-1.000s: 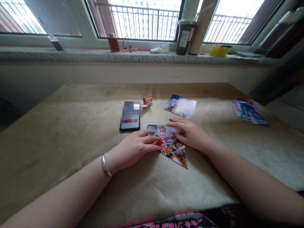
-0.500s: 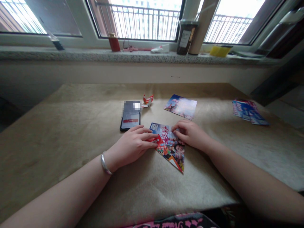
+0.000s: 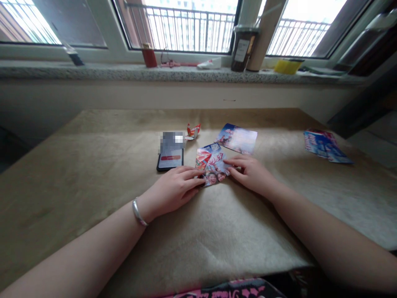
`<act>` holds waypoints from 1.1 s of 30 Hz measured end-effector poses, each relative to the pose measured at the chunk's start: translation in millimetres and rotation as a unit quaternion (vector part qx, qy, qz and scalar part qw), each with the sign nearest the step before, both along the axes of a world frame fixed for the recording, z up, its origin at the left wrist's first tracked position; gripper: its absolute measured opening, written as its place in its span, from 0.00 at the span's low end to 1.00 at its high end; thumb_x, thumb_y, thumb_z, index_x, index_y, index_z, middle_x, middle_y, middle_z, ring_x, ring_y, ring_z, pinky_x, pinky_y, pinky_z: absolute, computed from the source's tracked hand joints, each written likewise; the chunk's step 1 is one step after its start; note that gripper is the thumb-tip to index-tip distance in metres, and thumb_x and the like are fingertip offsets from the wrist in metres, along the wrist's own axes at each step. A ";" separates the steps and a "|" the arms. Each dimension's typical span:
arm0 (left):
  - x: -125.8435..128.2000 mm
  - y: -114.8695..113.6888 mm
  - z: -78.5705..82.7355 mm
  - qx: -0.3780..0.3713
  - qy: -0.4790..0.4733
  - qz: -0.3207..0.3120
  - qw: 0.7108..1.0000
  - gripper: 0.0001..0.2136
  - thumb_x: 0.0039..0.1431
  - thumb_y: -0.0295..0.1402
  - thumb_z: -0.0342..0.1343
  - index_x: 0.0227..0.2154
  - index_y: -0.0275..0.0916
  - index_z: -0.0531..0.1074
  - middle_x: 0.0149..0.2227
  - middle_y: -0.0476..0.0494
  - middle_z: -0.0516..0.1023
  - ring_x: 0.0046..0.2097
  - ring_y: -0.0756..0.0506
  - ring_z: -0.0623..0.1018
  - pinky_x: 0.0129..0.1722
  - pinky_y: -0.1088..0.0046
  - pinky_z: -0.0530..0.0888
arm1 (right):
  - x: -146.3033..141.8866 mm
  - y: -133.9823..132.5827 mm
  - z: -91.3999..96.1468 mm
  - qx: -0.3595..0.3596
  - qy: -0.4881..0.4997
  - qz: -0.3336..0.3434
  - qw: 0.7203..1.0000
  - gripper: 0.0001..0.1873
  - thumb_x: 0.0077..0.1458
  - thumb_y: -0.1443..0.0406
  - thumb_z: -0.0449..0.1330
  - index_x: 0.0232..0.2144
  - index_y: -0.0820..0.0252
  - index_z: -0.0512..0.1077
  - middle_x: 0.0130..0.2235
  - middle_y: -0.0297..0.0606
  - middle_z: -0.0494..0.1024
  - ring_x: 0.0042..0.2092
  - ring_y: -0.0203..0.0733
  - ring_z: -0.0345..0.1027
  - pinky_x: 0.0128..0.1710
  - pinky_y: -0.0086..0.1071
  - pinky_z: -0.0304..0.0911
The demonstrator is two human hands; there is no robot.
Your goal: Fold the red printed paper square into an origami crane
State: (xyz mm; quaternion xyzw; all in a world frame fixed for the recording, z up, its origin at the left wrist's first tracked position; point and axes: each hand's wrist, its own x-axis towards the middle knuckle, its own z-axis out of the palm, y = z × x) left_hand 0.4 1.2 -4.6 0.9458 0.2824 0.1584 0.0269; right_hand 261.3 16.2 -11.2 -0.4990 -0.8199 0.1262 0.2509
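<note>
A folded printed paper (image 3: 214, 162) with a QR code, red and orange patches and pictured faces lies on the table between my hands. My left hand (image 3: 177, 185), with a silver bangle at the wrist, holds its lower left edge with the fingertips. The right edge is pinched between the thumb and fingers of my right hand (image 3: 252, 173). Just beyond my left hand sits a phone (image 3: 170, 159), its upper part blurred out. A small folded red and white paper piece (image 3: 193, 131) stands beside the phone.
Behind my right hand a flat printed sheet (image 3: 238, 137) rests on the table (image 3: 102, 182). Farther right is a pile of printed sheets (image 3: 327, 147). Along the windowsill (image 3: 186, 75) stand a red container (image 3: 149, 57), a dark lidded cup (image 3: 242, 49) and a yellow object (image 3: 288, 66).
The folded paper has turned on the table: its point no longer faces me, and the QR code has shifted from upper left to upper right. Both hands have stayed nearly in place.
</note>
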 end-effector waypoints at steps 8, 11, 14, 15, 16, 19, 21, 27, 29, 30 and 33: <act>0.4 -1.5 -1.5 0.000 -0.002 -0.009 1.000 0.14 0.62 0.30 0.46 0.49 0.41 0.69 0.51 0.44 0.72 0.51 0.45 0.72 0.50 0.62 0.72 | 8.3 2.1 3.0 0.005 -0.094 0.089 0.992 0.19 0.54 0.61 0.56 0.47 0.58 0.72 0.39 0.44 0.75 0.41 0.44 0.69 0.44 0.39 0.65; 0.1 -2.3 -1.3 -0.008 -0.001 -0.003 1.000 0.14 0.62 0.30 0.46 0.49 0.41 0.69 0.52 0.43 0.72 0.50 0.45 0.72 0.49 0.63 0.73 | 14.3 2.9 5.5 -0.001 -0.128 0.110 0.986 0.22 0.52 0.57 0.58 0.49 0.56 0.71 0.41 0.43 0.74 0.42 0.44 0.68 0.44 0.39 0.64; -1.0 -3.0 -1.7 -0.014 0.002 0.005 1.000 0.14 0.63 0.31 0.46 0.49 0.41 0.69 0.53 0.43 0.71 0.51 0.45 0.72 0.49 0.63 0.73 | 18.4 3.8 7.6 0.008 -0.149 0.115 0.982 0.20 0.51 0.59 0.59 0.47 0.53 0.72 0.39 0.41 0.74 0.41 0.44 0.68 0.43 0.38 0.64; -1.4 -3.1 -1.8 -0.015 0.003 0.007 1.000 0.14 0.63 0.31 0.46 0.49 0.42 0.69 0.53 0.43 0.71 0.51 0.45 0.72 0.49 0.63 0.73 | 19.1 3.9 8.4 0.016 -0.153 0.117 0.981 0.18 0.51 0.60 0.59 0.46 0.53 0.73 0.38 0.40 0.74 0.41 0.43 0.68 0.43 0.38 0.64; -1.7 -3.1 -2.0 -0.014 0.005 0.008 1.000 0.14 0.63 0.31 0.46 0.49 0.42 0.69 0.53 0.44 0.71 0.51 0.45 0.73 0.50 0.63 0.73 | 19.4 3.8 9.2 0.025 -0.154 0.122 0.980 0.17 0.50 0.61 0.59 0.44 0.53 0.74 0.37 0.40 0.74 0.41 0.43 0.67 0.43 0.38 0.64; -1.7 -2.8 -2.0 -0.012 0.010 0.006 1.000 0.15 0.63 0.31 0.45 0.50 0.43 0.68 0.53 0.44 0.71 0.52 0.45 0.73 0.51 0.63 0.72 | 18.7 2.9 11.5 0.059 -0.151 0.140 0.977 0.13 0.50 0.64 0.59 0.40 0.53 0.76 0.36 0.38 0.75 0.39 0.42 0.68 0.44 0.39 0.63; -1.2 -2.5 -1.8 -0.010 0.012 0.004 1.000 0.15 0.63 0.30 0.45 0.50 0.43 0.68 0.54 0.44 0.71 0.52 0.45 0.72 0.52 0.63 0.72 | 17.5 2.3 12.3 0.079 -0.144 0.155 0.974 0.11 0.50 0.65 0.58 0.37 0.53 0.76 0.37 0.38 0.75 0.40 0.42 0.68 0.46 0.41 0.63; 0.3 -2.0 -2.5 -0.008 0.009 0.003 1.000 0.15 0.61 0.29 0.46 0.50 0.40 0.68 0.53 0.44 0.71 0.54 0.46 0.71 0.53 0.65 0.71 | 13.4 -0.2 15.3 0.090 -0.123 0.203 0.967 0.09 0.51 0.68 0.56 0.32 0.55 0.75 0.40 0.38 0.77 0.44 0.42 0.68 0.47 0.40 0.63; 0.8 -2.1 -2.7 -0.012 0.004 0.002 1.000 0.15 0.61 0.29 0.46 0.50 0.40 0.68 0.53 0.44 0.71 0.54 0.46 0.71 0.53 0.65 0.70 | 11.7 -1.9 17.1 0.087 -0.122 0.215 0.965 0.10 0.51 0.69 0.55 0.33 0.55 0.75 0.39 0.38 0.78 0.44 0.42 0.68 0.46 0.39 0.64; 1.2 -2.1 -2.6 -0.015 0.003 0.000 1.000 0.15 0.62 0.29 0.46 0.50 0.41 0.68 0.54 0.44 0.71 0.54 0.46 0.71 0.53 0.65 0.70 | 10.9 -2.8 17.8 0.086 -0.124 0.219 0.964 0.10 0.51 0.69 0.55 0.34 0.55 0.75 0.39 0.38 0.78 0.43 0.42 0.69 0.45 0.39 0.64; 1.9 -2.0 -2.4 -0.026 0.001 -0.001 1.000 0.15 0.62 0.30 0.46 0.50 0.41 0.68 0.54 0.44 0.70 0.54 0.46 0.71 0.53 0.65 0.70 | 8.4 -4.4 18.3 0.086 -0.130 0.224 0.962 0.13 0.51 0.70 0.54 0.37 0.55 0.75 0.41 0.37 0.78 0.44 0.42 0.69 0.45 0.38 0.64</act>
